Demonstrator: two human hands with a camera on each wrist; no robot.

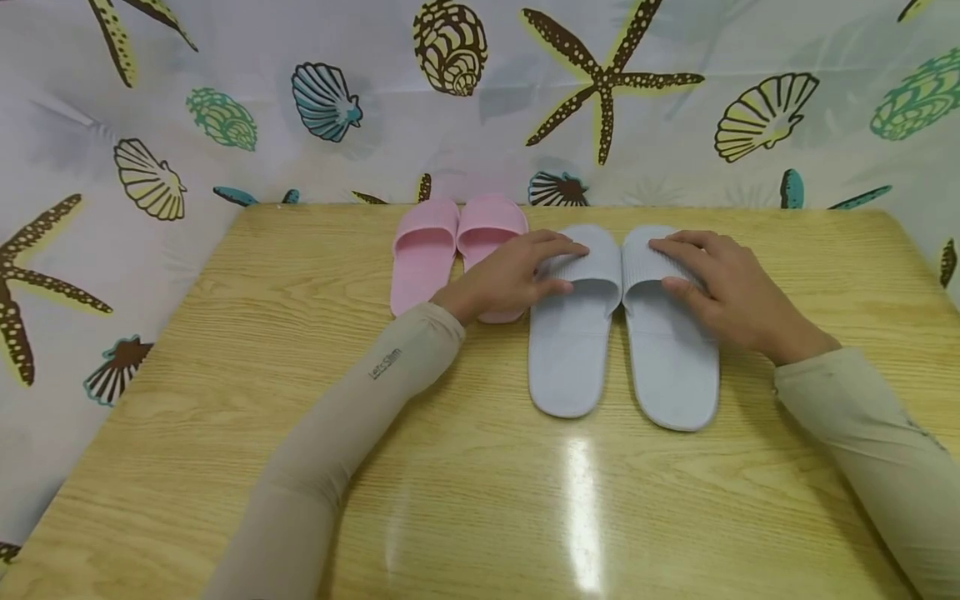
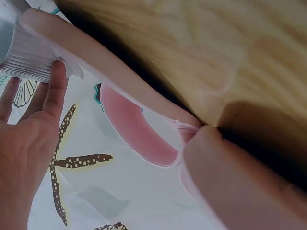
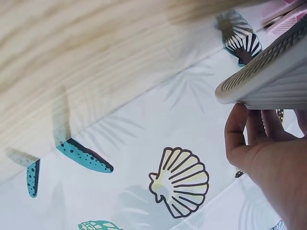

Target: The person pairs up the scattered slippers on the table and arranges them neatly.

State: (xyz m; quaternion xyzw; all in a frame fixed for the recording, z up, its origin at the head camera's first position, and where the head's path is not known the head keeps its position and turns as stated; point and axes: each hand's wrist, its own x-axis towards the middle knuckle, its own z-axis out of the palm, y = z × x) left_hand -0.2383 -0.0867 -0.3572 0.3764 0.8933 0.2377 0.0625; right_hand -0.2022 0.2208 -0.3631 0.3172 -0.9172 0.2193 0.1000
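Note:
A pair of pale grey slippers stands side by side on the wooden table. My left hand [image 1: 513, 271] rests on the strap of the left grey slipper [image 1: 567, 367], thumb at the rim of its opening. In the left wrist view its fingers [image 2: 56, 88] touch the ribbed strap [image 2: 31, 52]. On the right grey slipper [image 1: 675, 375], my right hand [image 1: 731, 292] lies over the strap's outer side with fingers spread. The right wrist view has bent fingers [image 3: 236, 127] against that slipper's side. A pair of pink slippers [image 1: 422, 279] stands to the left, partly behind my left forearm.
The wooden table [image 1: 465, 492] carries both pairs near its far edge. Behind and to the left hangs a white cloth [image 1: 247, 50] printed with shells and starfish. My left wrist is close beside the right pink slipper [image 2: 148, 134].

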